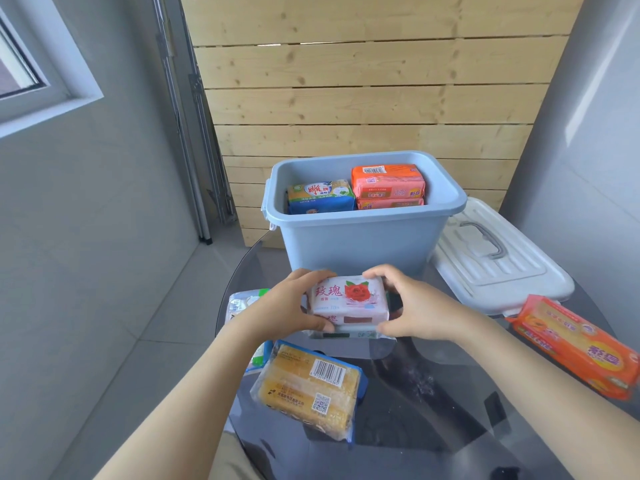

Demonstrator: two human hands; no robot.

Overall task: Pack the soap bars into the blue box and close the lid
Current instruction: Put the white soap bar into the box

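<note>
Pink rose-printed soap bar stack (pixel 348 301) clasped endwise by left hand (pixel 294 301) and right hand (pixel 412 306), long axis crosswise, just before open pale-blue plastic box (pixel 356 237) on desk.

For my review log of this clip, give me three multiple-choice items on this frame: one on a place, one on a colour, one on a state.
1. Where does the white lid lie?
A. on the table, right of the blue box
B. on the box
C. on the floor

2. What colour is the soap pack held in both hands?
A. green
B. pink
C. black

3. What state is the box in?
A. shut
B. empty
C. open, with soap inside

Key: 1 A, the lid rests on the glass table beside the box. 2 B, the left hand and right hand grip a pink pack. 3 C, packs show inside the uncovered box.
</note>
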